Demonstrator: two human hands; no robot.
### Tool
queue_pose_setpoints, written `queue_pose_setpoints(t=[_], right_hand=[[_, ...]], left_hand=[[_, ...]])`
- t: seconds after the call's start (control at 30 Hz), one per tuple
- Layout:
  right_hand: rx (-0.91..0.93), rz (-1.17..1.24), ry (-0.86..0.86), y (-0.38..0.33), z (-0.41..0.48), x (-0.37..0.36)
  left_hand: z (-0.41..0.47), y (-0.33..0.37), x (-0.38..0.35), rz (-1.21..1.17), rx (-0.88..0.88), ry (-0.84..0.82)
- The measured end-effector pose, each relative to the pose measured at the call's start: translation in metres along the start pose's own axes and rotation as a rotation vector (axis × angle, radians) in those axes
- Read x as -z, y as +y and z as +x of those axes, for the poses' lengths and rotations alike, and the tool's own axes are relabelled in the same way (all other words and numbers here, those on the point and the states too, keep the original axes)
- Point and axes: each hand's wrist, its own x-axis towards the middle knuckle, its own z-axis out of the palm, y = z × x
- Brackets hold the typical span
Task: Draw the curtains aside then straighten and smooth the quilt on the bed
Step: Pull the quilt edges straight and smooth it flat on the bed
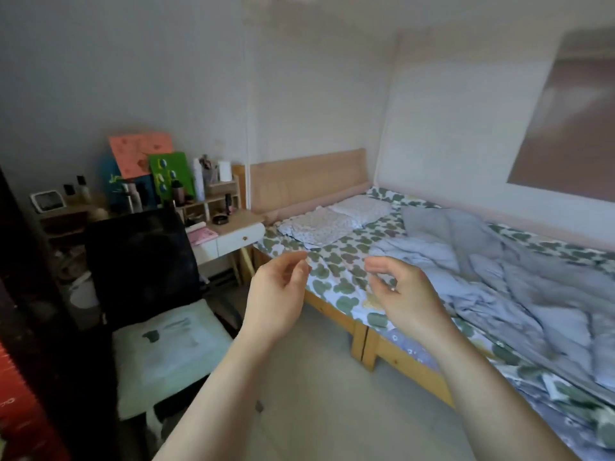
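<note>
- Judging from its puffy folds, the quilt (499, 287) looked light, soft and limp. It lay crumpled over the middle and far side of the bed (409, 364), just short of the pillows (332, 224).
- It would probably slide easily on the patterned sheet (336, 261). The hem and corners nearest the pillows seemed the best hold, to be drawn flat toward the bed's edges.
- The left hand (276, 294) hovered above the bed's near corner, thumb and forefinger almost meeting. Whether that grip pinched anything could not be told.
- The right hand (402, 294) hung beside it, its grip loosely curved with a gap to the thumb, holding nothing.
- The curtains (449, 134) were hard to make out; only a pale sheer veil along the bed's far side suggested them.
- A brown patch (565, 128) on the wall was too blurred to identify.
- The quilt's foot end was cut off at the right.
</note>
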Motion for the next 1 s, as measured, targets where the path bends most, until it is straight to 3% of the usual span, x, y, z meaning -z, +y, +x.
queue_pose_setpoints(t=[0.4, 1.0], right_hand=[[-0.179, 0.003, 0.138, 0.102, 0.047, 0.035], [-0.323, -0.047, 0.318, 0.181, 0.279, -0.006]], left_hand=[[0.066, -0.033, -0.109, -0.101, 0.052, -0.173], [0.326, -0.113, -0.191, -0.086, 0.06, -0.337]])
